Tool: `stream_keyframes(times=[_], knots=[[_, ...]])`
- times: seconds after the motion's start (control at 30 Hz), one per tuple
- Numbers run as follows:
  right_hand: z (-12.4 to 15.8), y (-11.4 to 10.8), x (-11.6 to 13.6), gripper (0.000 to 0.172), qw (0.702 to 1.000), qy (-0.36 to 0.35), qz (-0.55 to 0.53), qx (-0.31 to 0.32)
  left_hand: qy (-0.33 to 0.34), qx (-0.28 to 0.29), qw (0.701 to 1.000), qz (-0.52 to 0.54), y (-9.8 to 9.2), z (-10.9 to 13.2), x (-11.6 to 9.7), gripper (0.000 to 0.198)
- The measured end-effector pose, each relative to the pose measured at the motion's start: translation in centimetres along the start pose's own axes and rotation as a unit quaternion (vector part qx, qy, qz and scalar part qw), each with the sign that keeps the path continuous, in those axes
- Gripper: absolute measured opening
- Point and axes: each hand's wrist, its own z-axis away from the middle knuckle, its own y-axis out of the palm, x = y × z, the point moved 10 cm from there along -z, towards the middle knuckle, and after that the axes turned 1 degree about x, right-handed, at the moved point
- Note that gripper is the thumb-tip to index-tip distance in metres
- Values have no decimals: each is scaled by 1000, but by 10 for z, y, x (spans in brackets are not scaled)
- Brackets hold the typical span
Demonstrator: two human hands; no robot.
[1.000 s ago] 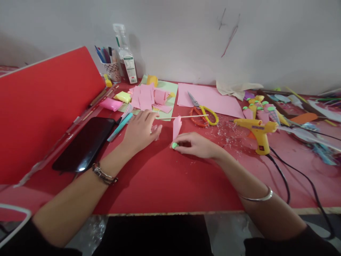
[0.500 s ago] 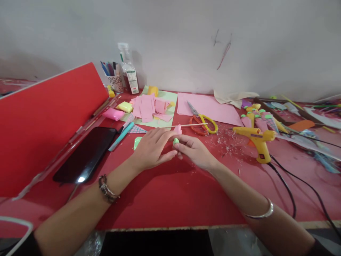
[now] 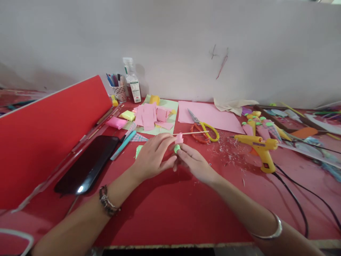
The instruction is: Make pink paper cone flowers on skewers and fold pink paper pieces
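Note:
My left hand [image 3: 153, 156] and my right hand [image 3: 194, 161] meet over the middle of the red table [image 3: 170, 209]. Together their fingertips pinch a small pink paper cone with a green tip [image 3: 177, 144]. The green end sits between my right thumb and fingers, the pink part points away from me. A thin wooden stick [image 3: 190, 133] lies just beyond the cone. A small green piece [image 3: 138, 150] lies on the table left of my left hand.
Orange and yellow scissors [image 3: 204, 128] lie on pink paper [image 3: 210, 113]. A yellow glue gun [image 3: 259, 147] with a black cord stands at right, finished cones [image 3: 259, 124] behind it. At left: a black phone [image 3: 87, 163], a red board [image 3: 48, 131], a teal pen [image 3: 123, 140], pink scraps [image 3: 151, 113].
My left hand has come right from the table and joined my right hand on the pink cone. The cone has been raised off the table. The view has tilted upward.

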Motion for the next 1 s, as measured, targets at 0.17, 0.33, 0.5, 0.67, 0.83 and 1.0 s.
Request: stream_keyframes(times=[0.17, 0.33, 0.5, 0.67, 0.83, 1.0], knots=[[1, -6, 7, 28, 992, -28, 111, -43, 30, 40, 999, -10, 8, 0, -10, 29], [3, 3, 0, 39, 997, -9, 72, -11, 9, 71, 997, -34, 15, 0, -5, 24], [3, -3, -4, 42, 999, 13, 29, -27, -29, 30, 999, -1, 4, 0, 3, 22], [0, -11, -4, 40, 997, 4, -72, -34, -144, 30, 987, 65, 2, 8, 26, 15], [0, -5, -4, 36, 993, 10, -121, -10, -208, 77, 965, 138, 14, 14, 33, 9], [-1, -2, -7, 35, 980, 17, -199, 0, -259, 46, 944, 199, 16, 15, 41, 21]])
